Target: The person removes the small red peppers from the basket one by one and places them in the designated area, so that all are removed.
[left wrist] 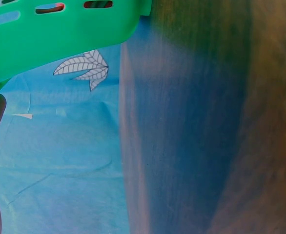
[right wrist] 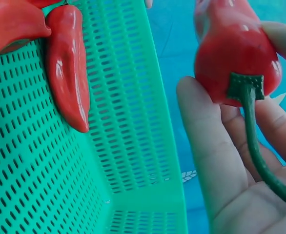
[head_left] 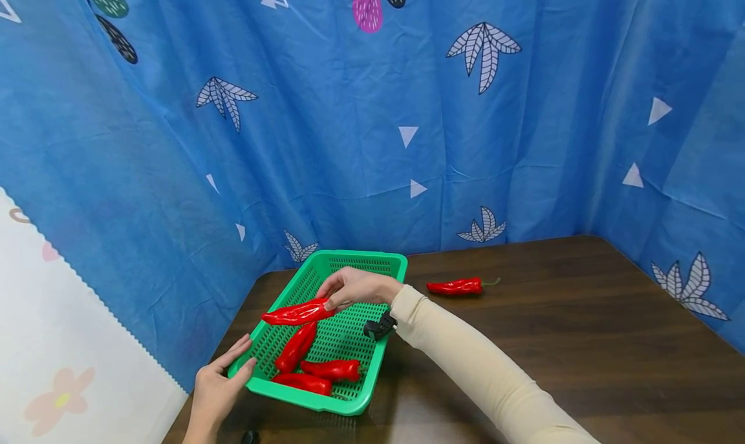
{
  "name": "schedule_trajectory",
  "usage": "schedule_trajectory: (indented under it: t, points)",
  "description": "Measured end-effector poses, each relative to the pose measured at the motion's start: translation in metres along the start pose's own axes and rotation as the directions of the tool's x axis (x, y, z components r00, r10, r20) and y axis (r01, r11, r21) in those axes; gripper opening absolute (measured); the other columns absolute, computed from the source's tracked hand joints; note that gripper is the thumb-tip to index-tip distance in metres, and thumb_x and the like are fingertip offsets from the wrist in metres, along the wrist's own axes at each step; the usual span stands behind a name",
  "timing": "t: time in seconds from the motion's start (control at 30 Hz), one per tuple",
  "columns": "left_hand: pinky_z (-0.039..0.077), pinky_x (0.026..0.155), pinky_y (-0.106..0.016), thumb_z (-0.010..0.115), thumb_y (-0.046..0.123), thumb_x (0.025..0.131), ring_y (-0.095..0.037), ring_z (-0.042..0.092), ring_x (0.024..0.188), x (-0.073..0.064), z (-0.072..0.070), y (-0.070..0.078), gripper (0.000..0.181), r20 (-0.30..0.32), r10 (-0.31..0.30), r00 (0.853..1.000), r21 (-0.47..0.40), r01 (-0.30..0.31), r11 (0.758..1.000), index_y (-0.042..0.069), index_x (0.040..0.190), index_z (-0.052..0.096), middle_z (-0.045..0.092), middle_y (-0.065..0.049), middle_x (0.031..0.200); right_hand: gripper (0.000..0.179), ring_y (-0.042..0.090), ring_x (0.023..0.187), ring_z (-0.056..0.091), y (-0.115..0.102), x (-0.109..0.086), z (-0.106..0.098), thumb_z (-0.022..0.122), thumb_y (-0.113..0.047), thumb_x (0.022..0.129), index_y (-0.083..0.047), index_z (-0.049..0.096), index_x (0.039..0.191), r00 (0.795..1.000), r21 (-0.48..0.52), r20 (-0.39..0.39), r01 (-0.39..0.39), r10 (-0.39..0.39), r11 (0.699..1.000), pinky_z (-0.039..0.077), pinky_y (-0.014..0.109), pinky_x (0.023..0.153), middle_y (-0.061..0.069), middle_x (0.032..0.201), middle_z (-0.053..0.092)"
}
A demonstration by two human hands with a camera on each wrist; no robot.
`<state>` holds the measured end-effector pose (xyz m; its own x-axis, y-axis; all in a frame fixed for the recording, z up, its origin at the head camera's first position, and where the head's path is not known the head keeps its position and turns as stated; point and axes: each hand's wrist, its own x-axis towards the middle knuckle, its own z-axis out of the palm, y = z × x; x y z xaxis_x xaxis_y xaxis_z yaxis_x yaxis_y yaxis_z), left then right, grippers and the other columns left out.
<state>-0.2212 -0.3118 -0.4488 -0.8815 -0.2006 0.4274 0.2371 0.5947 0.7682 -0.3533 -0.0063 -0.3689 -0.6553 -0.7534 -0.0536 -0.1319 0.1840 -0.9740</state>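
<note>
Left hand (head_left: 216,382) grips basket (head_left: 317,402) corner, right hand (head_left: 354,286) pinches pepper (head_left: 299,313), three others (head_left: 295,348) inside, a fifth (head_left: 456,287) remaining near table's far edge (head_left: 541,250)

Right forearm (head_left: 483,376), cream-sleeved, extends diagonally forward and leftward; right hand (head_left: 361,287) in a thumb-and-finger pinch. Left hand (head_left: 216,386) lower, thumb apart from extended fingers; left wrist (head_left: 200,426) bare.

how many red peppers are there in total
5. One pepper is in the grip of the right hand; three peppers lie in the green basket, toward its near end; a last pepper is on the table, right of the basket. Others may be hidden behind the hand.
</note>
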Motion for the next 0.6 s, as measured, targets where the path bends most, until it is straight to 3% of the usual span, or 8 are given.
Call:
schedule_trajectory:
  t: [0.17, 0.43, 0.6]
  points:
    - [0.052, 0.081, -0.006, 0.079, 0.007, 0.085, 0.026, 0.053, 0.101, 0.000, 0.000, 0.000, 0.038, 0.007, 0.003, 1.000, 0.006, -0.003, 1.000, 0.002, 0.122, 0.072, 0.062, 0.021, 0.122, 0.025, 0.018, 0.088, 0.068, -0.002, -0.006, 0.000, 0.070, -0.003, 0.091, -0.001, 0.071, 0.116, 0.999, 0.006, -0.042, 0.002, -0.002, 1.000, 0.062, 0.035, 0.083, 0.007, 0.104, 0.071]
    - [0.054, 0.080, -0.009, 0.079, 0.009, 0.086, 0.027, 0.052, 0.100, 0.001, 0.000, 0.000, 0.038, 0.014, -0.004, 1.000, 0.029, 0.004, 1.000, 0.003, 0.123, 0.072, 0.063, 0.015, 0.126, 0.025, 0.018, 0.089, 0.068, -0.011, -0.018, -0.001, 0.070, -0.004, 0.091, 0.001, 0.070, 0.116, 0.998, -0.027, -0.064, 0.027, -0.029, 0.999, 0.062, 0.036, 0.083, 0.009, 0.105, 0.071]
    - [0.052, 0.080, -0.007, 0.079, 0.008, 0.086, 0.027, 0.052, 0.099, 0.001, 0.000, -0.001, 0.037, 0.005, 0.003, 1.000, 0.024, -0.003, 1.000, 0.003, 0.122, 0.073, 0.061, 0.022, 0.122, 0.025, 0.018, 0.089, 0.068, -0.014, -0.025, -0.005, 0.070, -0.005, 0.091, 0.002, 0.069, 0.115, 0.997, -0.028, -0.072, 0.021, -0.023, 0.999, 0.062, 0.037, 0.085, 0.010, 0.106, 0.071]
